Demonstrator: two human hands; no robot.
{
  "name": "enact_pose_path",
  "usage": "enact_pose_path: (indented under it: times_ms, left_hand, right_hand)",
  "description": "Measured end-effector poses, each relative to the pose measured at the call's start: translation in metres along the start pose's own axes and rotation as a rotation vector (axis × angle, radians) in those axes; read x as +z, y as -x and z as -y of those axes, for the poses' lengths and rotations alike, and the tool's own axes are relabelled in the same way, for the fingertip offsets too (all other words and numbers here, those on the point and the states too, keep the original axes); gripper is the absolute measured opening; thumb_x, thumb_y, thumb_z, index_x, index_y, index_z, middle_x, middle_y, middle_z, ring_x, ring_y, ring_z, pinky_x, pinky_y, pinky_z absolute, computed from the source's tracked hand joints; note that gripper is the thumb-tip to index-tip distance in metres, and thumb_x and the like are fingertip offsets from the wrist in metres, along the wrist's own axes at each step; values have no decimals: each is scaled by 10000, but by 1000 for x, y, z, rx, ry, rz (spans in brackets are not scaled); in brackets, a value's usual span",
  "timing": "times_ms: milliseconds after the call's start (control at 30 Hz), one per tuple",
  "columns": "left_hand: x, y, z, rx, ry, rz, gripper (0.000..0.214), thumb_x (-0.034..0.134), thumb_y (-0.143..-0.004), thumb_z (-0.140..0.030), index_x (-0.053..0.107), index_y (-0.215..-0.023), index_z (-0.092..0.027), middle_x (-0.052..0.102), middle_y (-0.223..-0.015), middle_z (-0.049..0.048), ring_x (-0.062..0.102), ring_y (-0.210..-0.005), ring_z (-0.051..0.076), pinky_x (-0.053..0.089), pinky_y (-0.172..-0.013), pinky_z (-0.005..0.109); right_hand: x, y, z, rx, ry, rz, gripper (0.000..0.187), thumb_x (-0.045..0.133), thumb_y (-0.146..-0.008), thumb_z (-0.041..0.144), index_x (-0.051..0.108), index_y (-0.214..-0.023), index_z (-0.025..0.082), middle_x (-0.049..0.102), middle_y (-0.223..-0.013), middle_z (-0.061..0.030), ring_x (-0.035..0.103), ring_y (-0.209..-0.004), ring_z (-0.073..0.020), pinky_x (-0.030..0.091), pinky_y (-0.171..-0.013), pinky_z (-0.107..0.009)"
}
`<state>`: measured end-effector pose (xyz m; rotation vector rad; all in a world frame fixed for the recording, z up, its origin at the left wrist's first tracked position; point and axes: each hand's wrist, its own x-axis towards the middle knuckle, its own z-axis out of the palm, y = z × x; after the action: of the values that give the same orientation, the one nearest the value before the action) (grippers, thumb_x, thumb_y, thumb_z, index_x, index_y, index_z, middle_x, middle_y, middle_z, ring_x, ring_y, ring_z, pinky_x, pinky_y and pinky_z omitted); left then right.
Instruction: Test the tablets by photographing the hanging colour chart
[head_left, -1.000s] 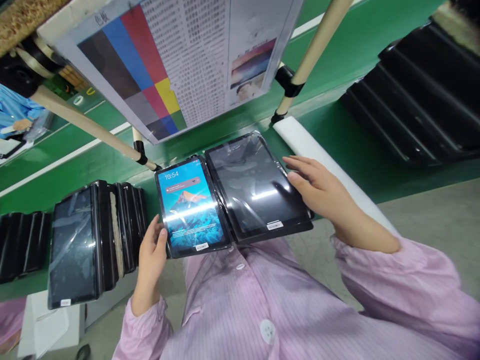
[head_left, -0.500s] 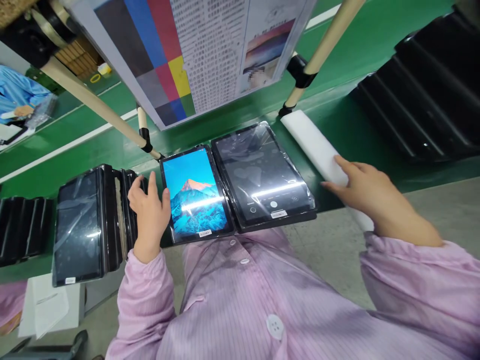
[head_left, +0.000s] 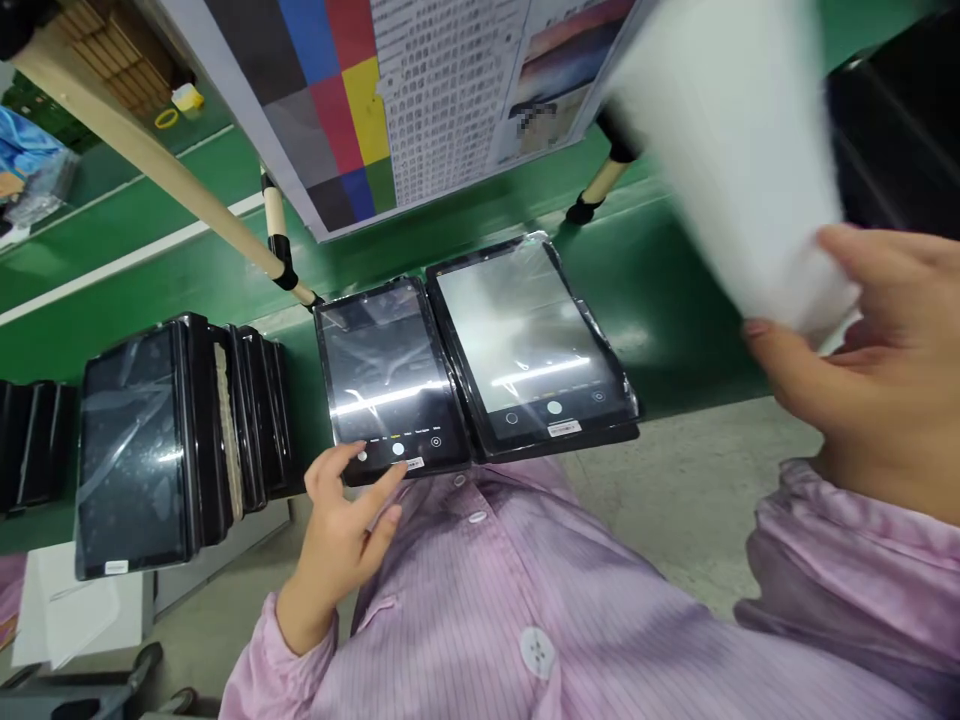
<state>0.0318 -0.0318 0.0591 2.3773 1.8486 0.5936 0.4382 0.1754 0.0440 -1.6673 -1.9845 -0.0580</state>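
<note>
Two tablets in clear film lie side by side at the bench edge. The left tablet (head_left: pixel 386 365) has a dark camera screen with a row of controls along its bottom. A pale grey camera picture fills the right tablet (head_left: pixel 525 330). My left hand (head_left: pixel 337 535) is open, its fingers spread over the lower edge of the left tablet, at the controls and the small white label. Whether the fingertips press the glass I cannot tell. My right hand (head_left: pixel 892 350) grips the lower end of a raised white panel (head_left: pixel 739 150), blurred by motion.
More tablets (head_left: pixel 135 450) stand stacked on the left, beside other black cases (head_left: pixel 37 440). A printed sheet with colour blocks (head_left: pixel 450 110) hangs on a pole frame (head_left: pixel 150 170) behind the tablets. Dark cases (head_left: pixel 892 130) stand at the far right, partly behind the panel.
My right hand has lifted the white panel off the bench, up and to the right. My left hand moved down to the left tablet's lower edge. That tablet's mountain picture became a camera screen; the right screen brightened.
</note>
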Motion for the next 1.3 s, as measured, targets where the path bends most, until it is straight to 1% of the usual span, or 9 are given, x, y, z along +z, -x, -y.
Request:
enact_pose_path:
  times_ms: [67, 133, 233, 500, 667, 800, 967, 1167, 1300]
  left_hand:
    - [8, 6, -3, -15, 10, 3, 340, 556, -948, -238, 694, -1258, -236, 389, -1350, 158, 396, -1276, 326, 369, -1037, 511]
    - [13, 10, -5, -32, 10, -7, 361, 573, -942, -252, 685, -1285, -256, 393, -1334, 150, 398, -1264, 323, 365, -1045, 513]
    - [16, 10, -5, -56, 2, -31, 369, 577, -939, -269, 687, -1291, -278, 399, -1322, 139, 399, -1258, 320, 350, -1063, 511]
    - [8, 3, -4, -103, -68, -103, 322, 593, -923, -272, 743, -1206, -245, 404, -1276, 142, 403, -1227, 337, 326, -1042, 500]
    - [12, 2, -2, -55, -75, -146, 383, 584, -938, -308, 677, -1309, -285, 412, -1205, 120, 412, -1169, 301, 348, -1033, 481]
    - [16, 3, 0, -42, -149, -51, 379, 579, -955, -342, 670, -1320, -295, 441, -1193, 123, 389, -1151, 309, 337, -1027, 497]
    - [11, -1, -3, -19, -88, -126, 459, 514, -982, -315, 563, -1432, -240, 399, -1162, 127, 415, -1118, 293, 354, -996, 479]
    - [13, -39, -30, 104, -81, -130, 339, 525, -979, -263, 663, -1283, -202, 431, -1143, 124, 434, -1091, 281, 352, -968, 465]
    - [22, -75, -56, 176, -103, -33, 352, 542, -975, -289, 683, -1294, -237, 461, -1171, 141, 415, -1106, 309, 376, -949, 486]
  right_hand:
    - [-4, -9, 23, -202, -161, 27, 555, 608, -864, 410, 566, -1412, 334, 586, -1405, -125, 579, -1276, -298, 466, -1041, -508]
    - [-3, -18, 36, -357, -234, 122, 422, 581, -883, 376, 648, -1299, 362, 610, -1385, -102, 607, -1234, -287, 433, -1067, -539]
    - [5, -28, 40, -459, -213, 250, 345, 523, -888, 346, 710, -1176, 375, 658, -1312, -76, 641, -1153, -273, 323, -1124, -598]
    - [11, -32, 26, -381, -117, 327, 346, 495, -877, 374, 733, -1127, 394, 687, -1279, -47, 649, -1105, -245, 304, -1131, -553]
    - [10, -31, 29, -438, -119, 288, 347, 477, -894, 369, 725, -1136, 379, 695, -1253, -71, 659, -1082, -244, 335, -1106, -551]
    - [11, -33, 31, -425, -99, 296, 335, 465, -909, 386, 734, -1106, 368, 699, -1240, -72, 661, -1064, -240, 348, -1096, -546]
    - [16, -34, 29, -437, -119, 271, 350, 469, -910, 341, 746, -1123, 337, 691, -1260, -84, 653, -1084, -240, 341, -1095, -533]
    - [19, -22, 17, -485, -36, 198, 387, 420, -962, 254, 751, -1161, 275, 684, -1249, -123, 653, -1091, -257, 371, -1039, -531]
    - [6, 2, -11, -412, 56, 123, 390, 433, -958, 224, 747, -1188, 237, 690, -1216, -131, 670, -1038, -254, 422, -936, -461]
